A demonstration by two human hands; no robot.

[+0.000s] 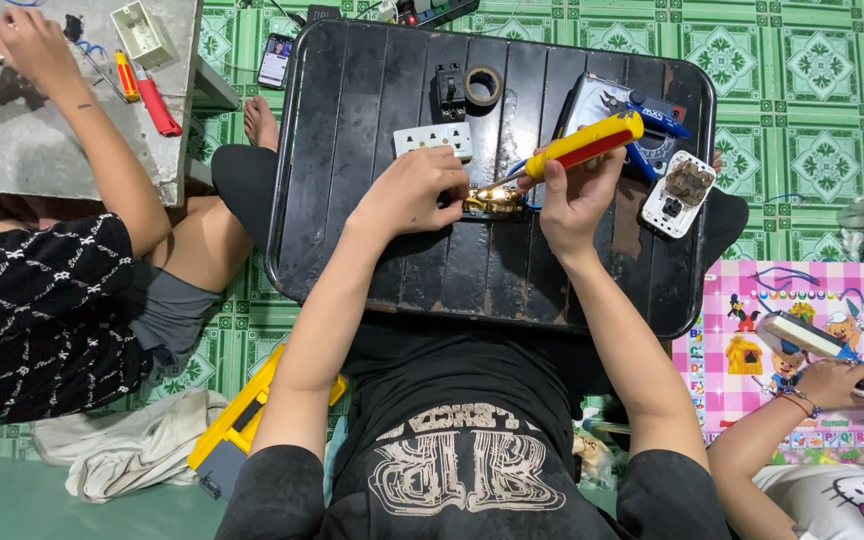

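Observation:
My left hand (pixel 414 190) pinches a small brass electrical part (pixel 493 202) that rests on a black slatted tray table (pixel 372 250). My right hand (pixel 572 195) grips a yellow and red screwdriver (pixel 582 146), its tip angled down and left onto the brass part. Thin blue wires run out from beside the part. A white socket plate (pixel 434 139) lies just behind my left hand.
On the tray also lie a roll of black tape (pixel 483 85), a black switch (pixel 449 90), blue-handled pliers (pixel 652 130) and a white opened socket (pixel 679 193). A person at left works on a grey board (pixel 42 150). Another person's hand (pixel 832 380) is at right over a pink mat.

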